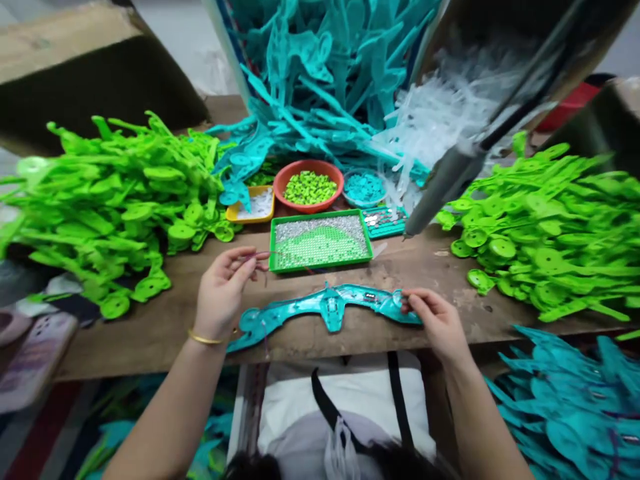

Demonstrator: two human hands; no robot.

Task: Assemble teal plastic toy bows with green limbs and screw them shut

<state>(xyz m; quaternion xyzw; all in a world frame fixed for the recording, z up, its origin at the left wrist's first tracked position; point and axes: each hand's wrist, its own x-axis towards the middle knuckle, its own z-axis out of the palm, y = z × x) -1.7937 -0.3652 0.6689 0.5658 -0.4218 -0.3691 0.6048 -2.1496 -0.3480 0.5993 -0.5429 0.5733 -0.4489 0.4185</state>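
Observation:
A turquoise bow-shaped plastic part (305,305) lies across the wooden bench in front of me, its hollow inner side showing. Thumb and fingers of my right hand (440,323) are closed at the right end of it; any small item between the fingertips is hidden. Left of the part and raised above the bench, my left hand (227,280) pinches a thin purplish cord (263,254). The cord trails right, across the near-left corner of a green tray (320,269) of small silver screws. A short purple strand also hangs from the part's left end.
A grey electric screwdriver (440,187) hangs tip down, right of the tray. Behind stand a red bowl (309,209) of small green pieces and a bowl of turquoise pieces (365,189). Green plastic parts heap at left (135,193) and right (545,233). A phone (37,360) lies far left.

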